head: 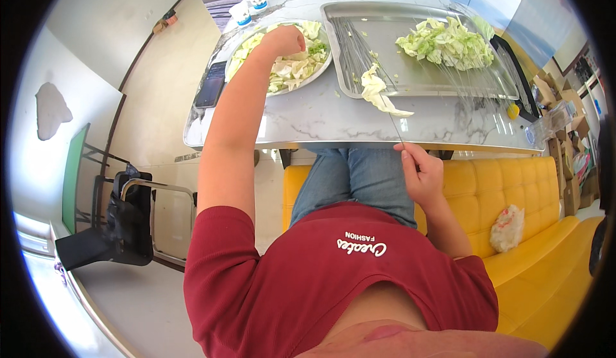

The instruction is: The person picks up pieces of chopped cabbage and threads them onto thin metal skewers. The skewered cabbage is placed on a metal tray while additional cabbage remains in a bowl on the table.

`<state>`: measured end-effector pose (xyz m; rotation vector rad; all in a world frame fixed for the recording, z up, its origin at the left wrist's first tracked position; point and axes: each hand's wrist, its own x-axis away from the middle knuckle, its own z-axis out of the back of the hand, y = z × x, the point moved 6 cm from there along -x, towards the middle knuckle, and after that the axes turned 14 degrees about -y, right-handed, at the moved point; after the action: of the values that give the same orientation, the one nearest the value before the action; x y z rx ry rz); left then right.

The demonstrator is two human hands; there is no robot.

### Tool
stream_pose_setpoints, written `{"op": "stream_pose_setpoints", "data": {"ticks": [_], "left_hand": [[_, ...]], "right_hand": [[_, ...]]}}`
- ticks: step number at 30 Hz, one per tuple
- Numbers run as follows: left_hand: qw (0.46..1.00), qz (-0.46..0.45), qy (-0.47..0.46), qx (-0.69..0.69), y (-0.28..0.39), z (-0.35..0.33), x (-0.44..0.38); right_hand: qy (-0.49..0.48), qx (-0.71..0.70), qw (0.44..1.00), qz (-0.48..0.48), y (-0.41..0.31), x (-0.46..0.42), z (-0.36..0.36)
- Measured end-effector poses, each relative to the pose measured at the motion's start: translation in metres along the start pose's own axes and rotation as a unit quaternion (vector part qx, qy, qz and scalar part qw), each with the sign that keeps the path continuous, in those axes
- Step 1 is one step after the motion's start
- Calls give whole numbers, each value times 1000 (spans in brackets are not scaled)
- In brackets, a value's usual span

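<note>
My right hand (423,168) grips the lower end of a thin metal skewer (397,129) in front of the table edge. Pale cabbage leaf pieces (378,91) are threaded along its upper part, over the near left corner of a metal tray (423,92). In that tray, bare skewers (349,45) lie in a bundle at the left, while loaded cabbage skewers (450,43) are heaped at the right. My left hand (286,40) reaches over a round dish (308,80) of torn cabbage (288,71). Its fingers are curled, and what they may hold is hidden.
Left of the dish lies a phone (211,84); two paper cups (249,7) stand behind. A black tray (515,74) and a clear plastic container (551,122) are at the table's right end. A yellow bench (500,185) holds a plastic bag (507,228). A chair (159,185) stands at left.
</note>
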<state>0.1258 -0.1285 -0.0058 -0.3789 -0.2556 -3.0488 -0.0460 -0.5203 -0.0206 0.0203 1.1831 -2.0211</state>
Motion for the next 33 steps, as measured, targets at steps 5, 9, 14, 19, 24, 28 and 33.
{"op": "stream_pose_setpoints", "data": {"ticks": [5, 9, 14, 19, 24, 28, 33], "left_hand": [[1000, 7, 30, 3, 25, -5, -6], [997, 39, -27, -59, 27, -20, -20], [994, 108, -12, -17, 16, -31, -35], [992, 124, -14, -12, 13, -32, -40], [995, 102, 4, -19, 22, -28, -35], [992, 24, 66, 100, 2, -14, -26], [915, -44, 99, 388, -21, 8, 1]], "right_hand": [[3, 9, 1000, 11, -2, 0, 0], [-5, 11, 1000, 14, -5, -1, 0], [2, 4, 1000, 13, -1, 1, 1], [-6, -3, 1000, 7, -3, 1, 1], [-3, 0, 1000, 6, -4, 1, 3], [15, 4, 1000, 14, 0, 2, 5], [7, 3, 1000, 0, 0, 1, 3]]}}
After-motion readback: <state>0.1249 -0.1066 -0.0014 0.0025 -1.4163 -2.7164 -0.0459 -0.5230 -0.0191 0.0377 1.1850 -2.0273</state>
